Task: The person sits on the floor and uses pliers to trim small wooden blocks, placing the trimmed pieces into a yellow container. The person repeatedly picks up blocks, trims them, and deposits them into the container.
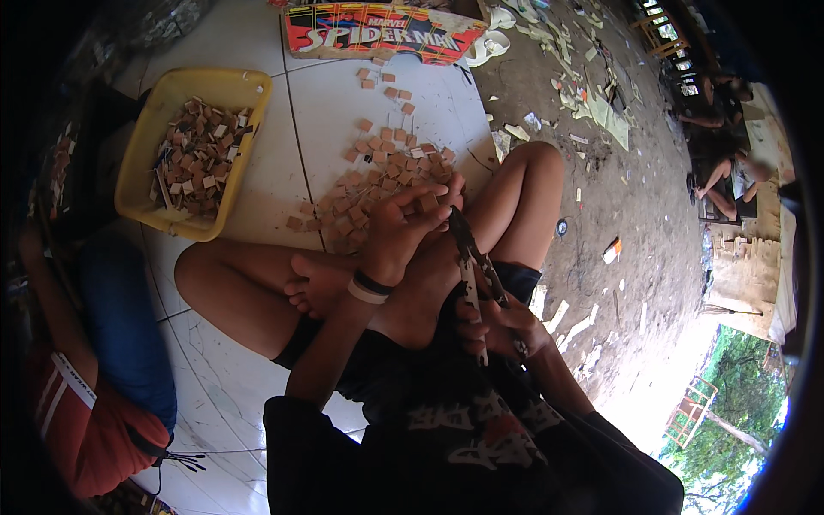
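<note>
My left hand [396,230] is closed over my crossed legs, pinching a small brown square tile [427,202] at the fingertips. In my right hand [515,328] are the two long, worn black-and-white handles of a pair of pliers [468,249]. Their head points up to the left fingertips, close beside the tile; the jaws are too dark and partly hidden to tell whether they touch it. Just beyond my left hand, a loose heap of similar brown tiles [352,199] lies spread on the white tiled floor [245,43].
A yellow plastic basin [126,176] full of tile pieces stands at the left. A printed red cardboard box [382,39] lies at the far side. Another person in red and blue [129,343] sits close on my left. Litter covers the dirt ground [618,206] at right; more people [730,180] sit beyond.
</note>
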Demonstrator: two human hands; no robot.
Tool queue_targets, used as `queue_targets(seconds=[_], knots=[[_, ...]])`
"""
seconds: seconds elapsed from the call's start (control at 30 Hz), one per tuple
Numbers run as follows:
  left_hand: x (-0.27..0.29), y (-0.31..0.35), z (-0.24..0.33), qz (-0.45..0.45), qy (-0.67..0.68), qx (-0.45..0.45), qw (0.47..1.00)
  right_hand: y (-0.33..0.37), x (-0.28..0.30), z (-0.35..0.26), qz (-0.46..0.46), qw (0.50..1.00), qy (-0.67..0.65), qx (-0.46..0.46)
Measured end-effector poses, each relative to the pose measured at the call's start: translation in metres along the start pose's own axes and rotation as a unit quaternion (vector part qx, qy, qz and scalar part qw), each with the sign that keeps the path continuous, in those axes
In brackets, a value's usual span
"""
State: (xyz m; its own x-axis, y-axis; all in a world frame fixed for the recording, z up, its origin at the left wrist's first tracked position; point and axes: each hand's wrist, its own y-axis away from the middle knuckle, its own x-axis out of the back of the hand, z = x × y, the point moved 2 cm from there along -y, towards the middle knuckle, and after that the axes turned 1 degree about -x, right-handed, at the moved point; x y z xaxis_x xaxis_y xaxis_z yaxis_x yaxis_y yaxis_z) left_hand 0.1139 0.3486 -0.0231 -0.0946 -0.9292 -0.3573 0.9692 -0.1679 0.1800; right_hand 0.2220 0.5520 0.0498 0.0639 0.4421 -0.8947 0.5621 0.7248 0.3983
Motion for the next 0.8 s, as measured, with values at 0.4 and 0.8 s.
queue_targets(seconds=[0.4, 0.8], knots=[[0.011, 0.001, 0.003, -0.061, 0.218, 0.069, 0.972, -0.005, -0.012, -0.005, 0.051, 0.994, 0.089, 0.022], [0.003, 0.001, -0.006, 0.007, 0.096, -0.018, 0.995, -0.003, -0.013, 0.007, 0.056, 0.998, -0.007, 0.006]])
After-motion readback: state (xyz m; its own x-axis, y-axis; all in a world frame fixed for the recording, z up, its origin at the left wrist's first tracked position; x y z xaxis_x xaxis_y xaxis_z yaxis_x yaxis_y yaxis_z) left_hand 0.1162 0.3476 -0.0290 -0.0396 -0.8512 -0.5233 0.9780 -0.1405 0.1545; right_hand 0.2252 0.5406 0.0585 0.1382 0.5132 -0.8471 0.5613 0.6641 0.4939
